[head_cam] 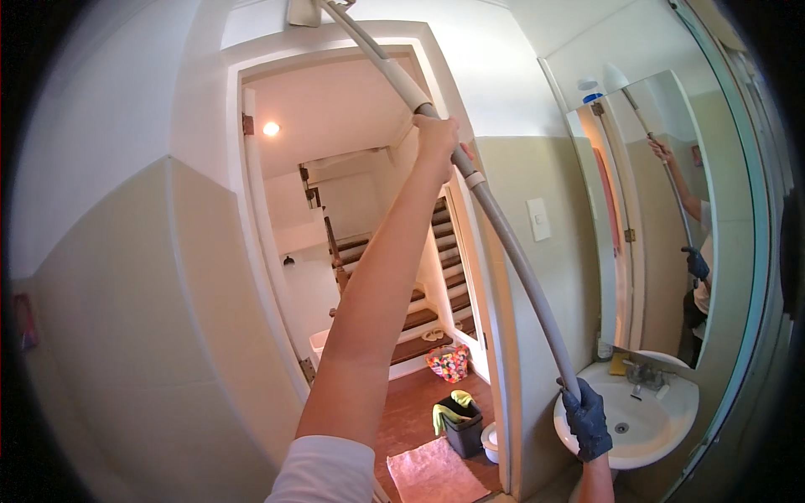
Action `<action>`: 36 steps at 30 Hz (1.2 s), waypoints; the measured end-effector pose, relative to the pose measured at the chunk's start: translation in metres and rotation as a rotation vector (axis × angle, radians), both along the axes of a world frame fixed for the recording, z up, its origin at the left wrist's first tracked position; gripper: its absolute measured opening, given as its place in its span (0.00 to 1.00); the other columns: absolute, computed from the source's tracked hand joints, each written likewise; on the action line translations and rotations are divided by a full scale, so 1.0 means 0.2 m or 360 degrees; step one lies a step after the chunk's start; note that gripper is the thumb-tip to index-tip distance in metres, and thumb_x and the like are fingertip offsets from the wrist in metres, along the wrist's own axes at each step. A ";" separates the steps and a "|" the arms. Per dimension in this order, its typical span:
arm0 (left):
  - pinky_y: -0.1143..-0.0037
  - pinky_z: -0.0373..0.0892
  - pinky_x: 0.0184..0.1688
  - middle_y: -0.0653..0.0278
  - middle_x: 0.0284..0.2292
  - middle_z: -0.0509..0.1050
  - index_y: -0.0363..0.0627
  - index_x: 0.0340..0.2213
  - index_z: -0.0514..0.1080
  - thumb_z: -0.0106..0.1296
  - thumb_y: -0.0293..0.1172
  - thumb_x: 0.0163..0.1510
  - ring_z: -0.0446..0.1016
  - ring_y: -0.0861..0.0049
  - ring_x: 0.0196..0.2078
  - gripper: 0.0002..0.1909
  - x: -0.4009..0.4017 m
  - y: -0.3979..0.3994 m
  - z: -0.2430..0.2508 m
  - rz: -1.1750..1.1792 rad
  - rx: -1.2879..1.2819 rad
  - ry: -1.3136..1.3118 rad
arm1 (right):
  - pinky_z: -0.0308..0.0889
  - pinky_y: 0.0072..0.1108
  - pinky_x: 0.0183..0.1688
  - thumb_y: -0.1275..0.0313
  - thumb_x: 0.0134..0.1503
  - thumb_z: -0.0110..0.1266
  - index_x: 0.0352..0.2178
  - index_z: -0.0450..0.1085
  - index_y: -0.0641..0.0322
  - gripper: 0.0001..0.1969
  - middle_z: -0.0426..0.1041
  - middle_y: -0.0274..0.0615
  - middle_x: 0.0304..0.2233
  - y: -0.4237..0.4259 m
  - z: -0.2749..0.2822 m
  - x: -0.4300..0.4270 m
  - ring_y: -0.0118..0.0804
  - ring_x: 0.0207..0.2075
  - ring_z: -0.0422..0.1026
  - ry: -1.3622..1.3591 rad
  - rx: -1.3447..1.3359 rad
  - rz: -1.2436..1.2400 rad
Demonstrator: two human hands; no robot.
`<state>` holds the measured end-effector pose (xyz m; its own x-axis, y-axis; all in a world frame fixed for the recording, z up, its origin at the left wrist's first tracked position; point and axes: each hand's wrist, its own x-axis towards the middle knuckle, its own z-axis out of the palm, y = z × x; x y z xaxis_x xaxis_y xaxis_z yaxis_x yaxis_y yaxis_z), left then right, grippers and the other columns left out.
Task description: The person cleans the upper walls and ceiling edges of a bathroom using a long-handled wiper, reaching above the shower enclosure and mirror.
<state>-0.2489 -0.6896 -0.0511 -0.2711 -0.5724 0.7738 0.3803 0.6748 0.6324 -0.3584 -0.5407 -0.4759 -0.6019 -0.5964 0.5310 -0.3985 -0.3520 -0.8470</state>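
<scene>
A long grey telescopic pole (523, 258) slants from the upper middle of the view down to the right. My bare left hand (438, 139) is wrapped around its upper part, between pale plastic collars. Lower down, my right hand (586, 420), in a dark glove, grips the pole's bottom section in front of the sink. At the pole's far end is a pale flat head (304, 11), high on the white wall above the door frame. The top edge of the view cuts this head off, so whether it touches the wall is unclear.
A white washbasin (654, 434) with a metal faucet (645, 375) stands below a wall mirror (666, 251). Through the open doorway (234, 126) are stairs, a pink mat (434, 471), a dark bin (464, 434) with yellow-green cloths or gloves, and a colourful bag (449, 363).
</scene>
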 end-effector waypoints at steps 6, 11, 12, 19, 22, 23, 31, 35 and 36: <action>0.67 0.70 0.20 0.54 0.31 0.60 0.37 0.44 0.48 0.44 0.25 0.52 0.65 0.69 0.21 0.20 -0.34 0.02 -0.01 -0.0276 0.0101 -0.0113 | 0.64 0.21 0.35 0.69 0.53 0.49 0.39 0.69 0.67 0.14 0.73 0.40 0.27 0.07 -0.11 -0.09 0.26 0.29 0.68 -0.0129 -0.0060 -0.0162; 0.69 0.69 0.18 0.54 0.30 0.61 0.38 0.44 0.48 0.46 0.25 0.52 0.65 0.71 0.20 0.22 -0.49 0.07 -0.11 -0.0420 0.0119 -0.0230 | 0.63 0.18 0.32 0.66 0.53 0.51 0.37 0.69 0.66 0.14 0.70 0.36 0.26 0.05 -0.28 -0.06 0.22 0.27 0.65 -0.0273 -0.0044 -0.0194; 0.70 0.68 0.17 0.53 0.30 0.61 0.38 0.44 0.48 0.47 0.25 0.51 0.65 0.71 0.19 0.23 -0.51 0.08 -0.14 -0.0374 0.0078 -0.0214 | 0.61 0.17 0.23 0.64 0.54 0.50 0.36 0.69 0.64 0.14 0.68 0.33 0.21 0.01 -0.34 -0.06 0.19 0.19 0.62 -0.0020 -0.0229 -0.0277; 0.74 0.66 0.16 0.57 0.26 0.63 0.39 0.48 0.47 0.51 0.22 0.46 0.66 0.75 0.17 0.31 -0.42 0.04 -0.25 -0.0208 -0.0276 -0.0168 | 0.52 0.16 0.11 0.68 0.54 0.49 0.36 0.67 0.65 0.12 0.59 0.29 0.12 0.01 -0.27 0.19 0.22 0.09 0.55 -0.0695 0.0012 0.0739; 0.74 0.67 0.17 0.59 0.26 0.64 0.40 0.52 0.44 0.52 0.20 0.44 0.66 0.77 0.18 0.37 -0.31 0.07 -0.25 -0.0370 -0.0264 -0.0150 | 0.56 0.14 0.14 0.70 0.47 0.53 0.35 0.69 0.64 0.13 0.64 0.29 0.16 -0.06 -0.20 0.25 0.19 0.12 0.60 -0.0732 0.0122 0.1211; 0.75 0.67 0.18 0.60 0.26 0.64 0.41 0.54 0.43 0.52 0.20 0.44 0.66 0.77 0.19 0.39 -0.27 0.08 -0.25 -0.0513 -0.0230 -0.0113 | 0.56 0.14 0.14 0.70 0.47 0.53 0.35 0.69 0.64 0.13 0.64 0.29 0.16 -0.07 -0.15 0.30 0.19 0.12 0.60 -0.0736 0.0119 0.1218; 0.77 0.64 0.13 0.60 0.25 0.66 0.40 0.48 0.55 0.47 0.26 0.46 0.64 0.78 0.15 0.26 -0.01 0.03 -0.20 0.0057 -0.0276 -0.0100 | 0.55 0.14 0.11 0.72 0.49 0.50 0.35 0.65 0.72 0.13 0.61 0.30 0.14 -0.31 0.07 0.64 0.22 0.10 0.59 -0.0799 -0.0069 0.1977; 0.78 0.62 0.11 0.63 0.18 0.65 0.37 0.40 0.61 0.43 0.29 0.49 0.65 0.78 0.14 0.16 0.12 -0.09 -0.07 0.0311 -0.0357 0.0019 | 0.55 0.15 0.10 0.74 0.49 0.48 0.35 0.65 0.71 0.12 0.60 0.31 0.10 -0.39 0.21 0.74 0.24 0.08 0.59 -0.0601 -0.0062 0.1778; 0.78 0.62 0.11 0.63 0.18 0.65 0.37 0.40 0.61 0.43 0.29 0.49 0.65 0.78 0.14 0.16 0.12 -0.06 -0.06 0.0291 -0.0354 0.0011 | 0.56 0.16 0.10 0.75 0.49 0.47 0.35 0.65 0.70 0.11 0.59 0.32 0.09 -0.36 0.26 0.76 0.25 0.07 0.59 -0.0509 0.0021 0.1679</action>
